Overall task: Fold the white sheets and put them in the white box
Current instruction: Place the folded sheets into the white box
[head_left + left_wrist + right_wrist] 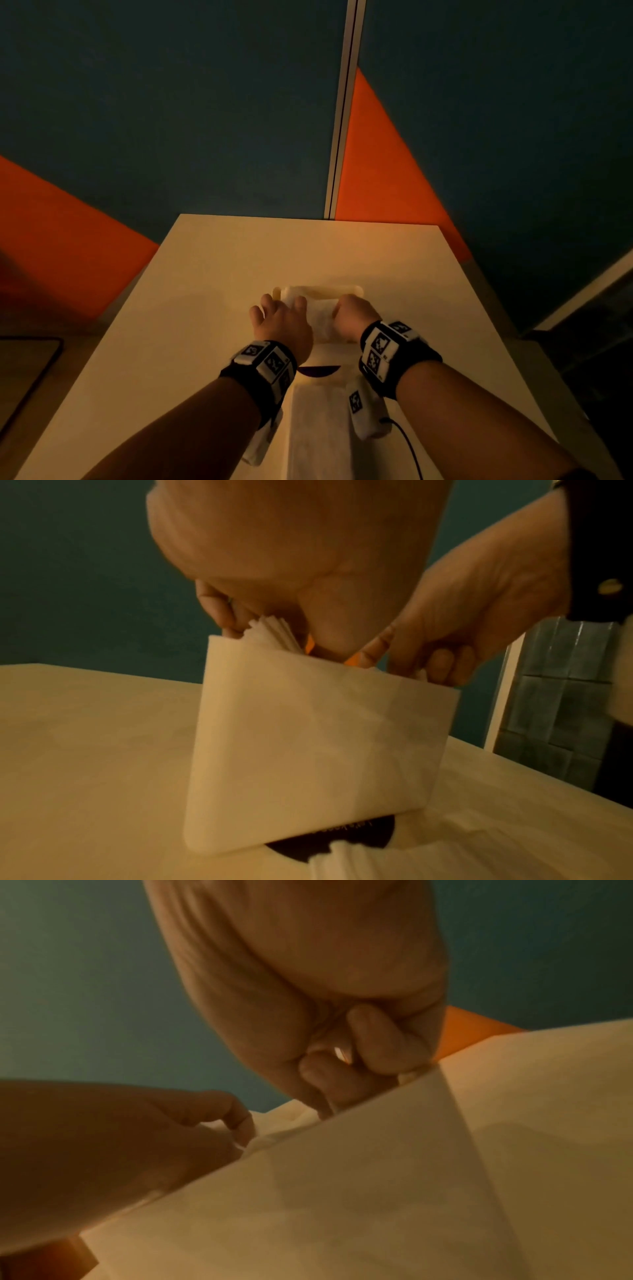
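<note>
Hands over white box (356, 291), left hand (281, 322) and right hand (354, 317) both curled round folded sheets (322, 317).

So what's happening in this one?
A person is working folded white sheets into a white box that stands on a pale table. Both hands are at the box's open top: the left hand and the right hand each grip the bundle, which still sticks out above the rim. More white sheet material lies on the table nearer the person.
</note>
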A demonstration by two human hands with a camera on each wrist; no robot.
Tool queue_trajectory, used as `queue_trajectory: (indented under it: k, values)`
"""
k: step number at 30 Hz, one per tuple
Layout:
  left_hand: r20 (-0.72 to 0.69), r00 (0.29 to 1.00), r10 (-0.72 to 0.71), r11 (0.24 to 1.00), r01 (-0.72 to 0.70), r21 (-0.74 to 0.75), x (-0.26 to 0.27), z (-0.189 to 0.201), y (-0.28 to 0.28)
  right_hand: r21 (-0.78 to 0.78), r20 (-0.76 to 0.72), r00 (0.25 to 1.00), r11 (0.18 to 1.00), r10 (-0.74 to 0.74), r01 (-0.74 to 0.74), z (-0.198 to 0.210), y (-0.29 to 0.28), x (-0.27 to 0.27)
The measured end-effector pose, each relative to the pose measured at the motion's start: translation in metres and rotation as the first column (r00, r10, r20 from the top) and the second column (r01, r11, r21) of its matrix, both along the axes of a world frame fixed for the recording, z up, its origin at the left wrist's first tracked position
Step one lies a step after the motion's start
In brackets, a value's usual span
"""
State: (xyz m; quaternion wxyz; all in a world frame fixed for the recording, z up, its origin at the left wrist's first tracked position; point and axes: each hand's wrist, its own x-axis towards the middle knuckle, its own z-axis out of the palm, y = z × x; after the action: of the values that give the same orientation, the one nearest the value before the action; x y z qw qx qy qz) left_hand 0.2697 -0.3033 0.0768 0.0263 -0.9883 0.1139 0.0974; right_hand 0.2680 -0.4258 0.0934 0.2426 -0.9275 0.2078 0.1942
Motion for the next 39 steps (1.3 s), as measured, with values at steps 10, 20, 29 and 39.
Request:
queue_trajectory:
  k: [10, 20, 29, 39]
  values:
    - [-0.138, 0.988, -0.071, 0.994, 0.081, 0.074, 0.006, -0.002, -0.003, 0.025, -0.162, 0.985, 0.998, 0.059, -0.056, -0.001, -0.001, 0.011]
    - [-0.137, 0.986, -0.093, 0.991, 0.105, 0.080, 0.001, 0.004, 0.004, 0.065, -0.112, 0.993, 0.998, 0.029, -0.022, -0.002, -0.006, 0.010]
    - [0.076, 0.994, 0.083, 0.912, -0.045, -0.407, -0.024, 0.014, 0.034, 0.453, 0.419, 0.823, 0.874, -0.384, 0.178, 0.019, -0.025, -0.050]
    - [-0.451, 0.845, 0.286, 0.476, -0.534, -0.698, -0.096, -0.039, 0.060, 0.580, 0.002, 0.889, 0.725, -0.457, 0.372, -0.031, 0.002, -0.130]
